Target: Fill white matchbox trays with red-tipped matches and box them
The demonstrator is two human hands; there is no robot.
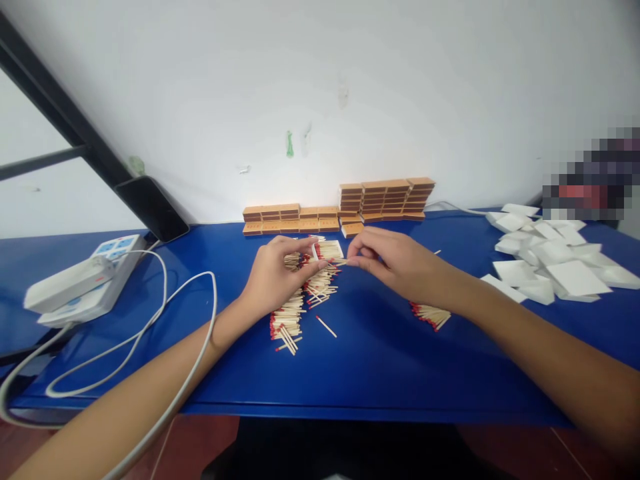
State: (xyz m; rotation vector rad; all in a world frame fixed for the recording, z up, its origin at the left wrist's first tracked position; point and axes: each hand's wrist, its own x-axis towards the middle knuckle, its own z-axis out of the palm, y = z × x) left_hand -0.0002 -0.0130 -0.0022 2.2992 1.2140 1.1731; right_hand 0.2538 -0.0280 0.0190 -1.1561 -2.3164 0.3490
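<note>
A small white matchbox tray (343, 249) with red-tipped matches inside stands at the middle of the blue table. My left hand (277, 275) closes its thumb and fingers on the tray's left end. My right hand (393, 261) is just right of the tray, its thumb and forefinger pinching a match (341, 262) that points left; its other fingers are curled. Under and before my left hand lies a long pile of matches (286, 316). One single match (327, 327) lies apart from it. A smaller heap of matches (431, 315) sits partly hidden below my right forearm.
Stacked orange matchboxes (385, 199) line the wall, with lower rows (280, 219) at left. White folded paper trays (545, 257) are heaped at right. On the left are a power strip (90, 287), a loose white cable (213, 300) crossing my left forearm, and a black phone (153, 207).
</note>
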